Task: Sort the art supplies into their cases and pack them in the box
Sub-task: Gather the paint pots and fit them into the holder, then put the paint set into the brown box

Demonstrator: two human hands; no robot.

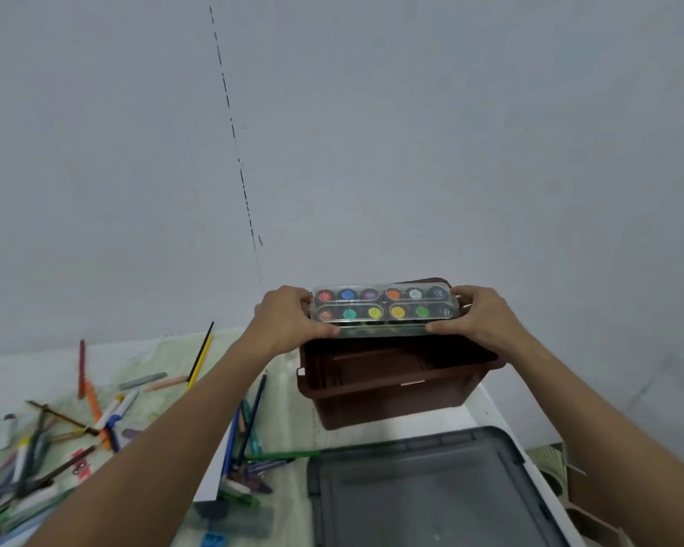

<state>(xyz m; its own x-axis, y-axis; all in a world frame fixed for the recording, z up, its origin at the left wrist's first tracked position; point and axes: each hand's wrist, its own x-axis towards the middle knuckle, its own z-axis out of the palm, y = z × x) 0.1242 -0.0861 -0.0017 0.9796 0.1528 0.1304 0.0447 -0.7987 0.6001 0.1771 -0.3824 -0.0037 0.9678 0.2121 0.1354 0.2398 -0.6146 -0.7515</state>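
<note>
A clear, hard plastic paint case (384, 307), long and round-cornered, is held level over the open brown box (391, 379). Through its glossy lid show twelve round paint pots in two rows: red, blue, purple, orange, a pale one and dark blue behind; red-brown, teal, yellow, yellow-orange, green and black in front. Moulded oval ridges group the pots in threes.

The left hand (289, 321) has its grip clamped on the case's left end, thumb along the near edge, fingers wrapped behind. The right hand (480, 315) has its grip clamped on the right end in the same way. The case sits above the far part of the box's mouth; whether it touches the rim cannot be told.

The box is smooth, matt plastic, rectangular with a flared lip and a ribbed inner wall, standing on the white bench (486, 412). Just in front of it lies a flat grey plastic lid (427, 491) with a raised border.

To the left, on a pale, stained cloth (166, 357), lie loose pencils (200, 357), markers (111, 412) and chalk sticks (143, 382) scattered and crossing one another, blurred toward the corner.
</note>
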